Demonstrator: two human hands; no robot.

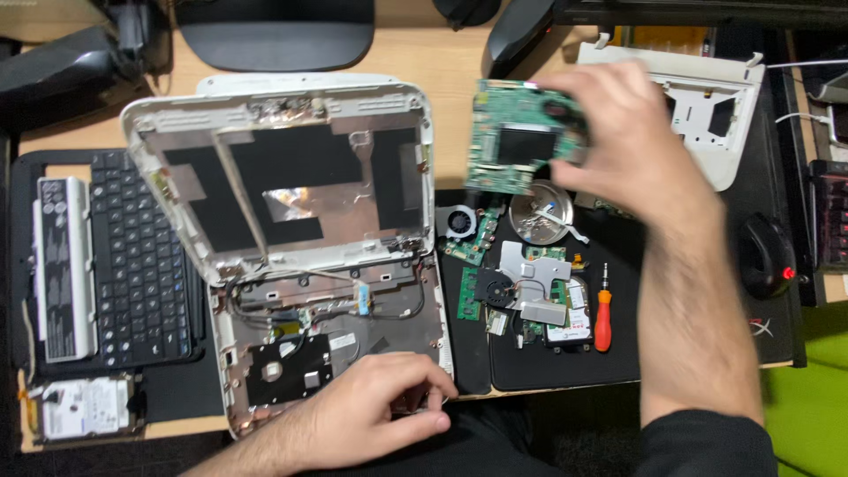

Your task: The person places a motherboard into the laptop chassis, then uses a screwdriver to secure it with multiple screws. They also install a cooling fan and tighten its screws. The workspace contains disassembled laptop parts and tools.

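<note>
On the far left of the wooden bench, a black keyboard lies loose with a white strip resting on it, and a bare hard drive sits just below it near the front edge. Beside these, a white laptop shell stands open and gutted, its empty lid tilted back and loose wires running across its base. My left hand rests on the front right corner of that base, fingers curled and closed loosely against the edge; I cannot tell whether they pinch anything. To the right, a black mat holds removed parts: a small fan, green memory boards, a metal cooling bracket, a second hard drive and an orange-handled screwdriver. Above them, my right hand is raised off the bench, fingers gripping the right edge of a green circuit board, blurred with motion. Farther right lie a white plastic cover and a black mouse.
</note>
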